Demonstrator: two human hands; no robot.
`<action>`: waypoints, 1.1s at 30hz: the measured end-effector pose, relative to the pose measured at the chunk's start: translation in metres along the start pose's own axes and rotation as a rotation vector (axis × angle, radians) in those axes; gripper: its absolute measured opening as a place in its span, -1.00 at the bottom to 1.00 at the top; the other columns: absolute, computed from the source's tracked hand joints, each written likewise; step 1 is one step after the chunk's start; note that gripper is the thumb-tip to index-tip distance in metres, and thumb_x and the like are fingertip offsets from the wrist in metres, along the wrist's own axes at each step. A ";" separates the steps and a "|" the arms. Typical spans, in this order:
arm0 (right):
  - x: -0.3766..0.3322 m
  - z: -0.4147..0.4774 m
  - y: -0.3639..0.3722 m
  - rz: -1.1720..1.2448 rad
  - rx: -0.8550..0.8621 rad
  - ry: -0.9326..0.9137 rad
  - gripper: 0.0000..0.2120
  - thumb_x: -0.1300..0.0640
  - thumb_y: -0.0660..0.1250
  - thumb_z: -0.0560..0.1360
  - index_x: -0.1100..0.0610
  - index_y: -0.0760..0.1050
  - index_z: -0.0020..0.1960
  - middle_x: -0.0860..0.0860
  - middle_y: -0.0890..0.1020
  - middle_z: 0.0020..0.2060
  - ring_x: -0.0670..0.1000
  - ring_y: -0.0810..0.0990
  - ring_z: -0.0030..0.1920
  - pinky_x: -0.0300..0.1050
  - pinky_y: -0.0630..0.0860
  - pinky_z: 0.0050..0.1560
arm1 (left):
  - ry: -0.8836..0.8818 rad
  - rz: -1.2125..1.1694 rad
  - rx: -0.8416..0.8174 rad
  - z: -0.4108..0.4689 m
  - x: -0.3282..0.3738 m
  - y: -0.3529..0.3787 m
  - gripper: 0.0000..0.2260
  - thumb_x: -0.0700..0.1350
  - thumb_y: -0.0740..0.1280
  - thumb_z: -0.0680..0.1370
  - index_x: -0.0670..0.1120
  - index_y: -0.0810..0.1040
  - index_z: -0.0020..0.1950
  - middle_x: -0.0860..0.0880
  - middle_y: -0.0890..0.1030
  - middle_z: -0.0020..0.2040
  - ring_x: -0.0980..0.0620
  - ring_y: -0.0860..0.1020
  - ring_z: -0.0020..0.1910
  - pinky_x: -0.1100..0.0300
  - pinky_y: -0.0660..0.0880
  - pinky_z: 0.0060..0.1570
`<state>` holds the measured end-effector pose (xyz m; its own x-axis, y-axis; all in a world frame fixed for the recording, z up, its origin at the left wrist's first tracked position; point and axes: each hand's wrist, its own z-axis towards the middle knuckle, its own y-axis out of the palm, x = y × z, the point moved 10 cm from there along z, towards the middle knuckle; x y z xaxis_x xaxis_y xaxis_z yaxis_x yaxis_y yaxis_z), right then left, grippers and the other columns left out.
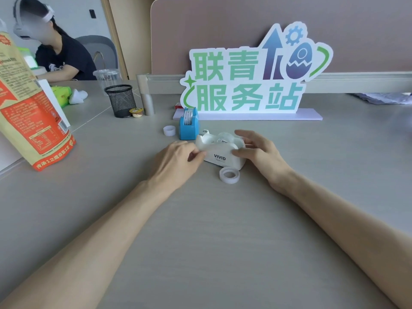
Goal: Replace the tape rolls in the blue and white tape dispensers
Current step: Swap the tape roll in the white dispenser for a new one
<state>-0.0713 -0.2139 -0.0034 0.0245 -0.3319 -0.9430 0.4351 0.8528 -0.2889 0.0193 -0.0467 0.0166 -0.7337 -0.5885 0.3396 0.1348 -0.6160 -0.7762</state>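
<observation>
Slippage is the likely risk: the white dispenser (223, 150) could skid on the surface (223, 230) if either side lets go. Left hand (176, 161) pinches its front end; right hand (258, 150) cups its back, fingers (245, 136) half-curled. A loose tape roll (229, 175) lies just below them, the blue dispenser (189, 124) just beyond.

White dispenser (223, 152): read "VIVID" in dark letters on the near side.
Standing sign (245, 83): read "联青服务站" in green letters.
Orange bag (33, 112): showed "12" in the bottom line; small print unreadable.
</observation>
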 end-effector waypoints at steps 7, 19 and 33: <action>-0.002 -0.001 0.004 -0.118 -0.101 -0.077 -0.60 0.11 0.45 0.45 0.00 0.53 0.28 -0.06 0.64 0.17 0.00 0.61 0.11 -0.09 0.52 0.24 | 0.034 -0.236 -0.135 0.002 0.012 0.011 -0.79 0.05 0.25 0.59 -0.05 0.60 -0.01 0.13 0.58 -0.08 0.08 0.49 0.05 0.23 0.35 -0.03; 0.013 0.046 0.024 -0.659 -0.081 -0.092 -0.47 -0.01 0.03 0.65 0.05 -0.03 0.57 0.22 0.54 0.27 0.25 0.51 0.25 0.03 0.37 0.22 | -0.147 -0.306 -0.221 0.040 0.012 0.057 -0.71 0.05 0.30 0.56 -0.04 0.49 0.23 0.01 0.62 0.05 -0.03 0.55 0.10 0.15 0.45 -0.02; 0.031 0.087 0.024 -0.926 -0.081 -0.009 -0.69 0.07 -0.02 0.60 0.17 0.33 0.23 0.16 0.48 0.30 0.14 0.40 0.35 0.02 0.25 0.35 | -0.200 0.097 -0.153 0.074 0.011 0.074 -0.64 0.08 0.14 0.63 -0.23 0.43 0.14 -0.30 0.59 0.09 -0.32 0.54 0.07 -0.01 0.40 -0.16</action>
<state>0.0184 -0.2388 -0.0248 -0.2940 -0.8973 -0.3293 0.2203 0.2717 -0.9368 0.0709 -0.1371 0.0024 -0.5745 -0.7416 0.3463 0.0848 -0.4748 -0.8760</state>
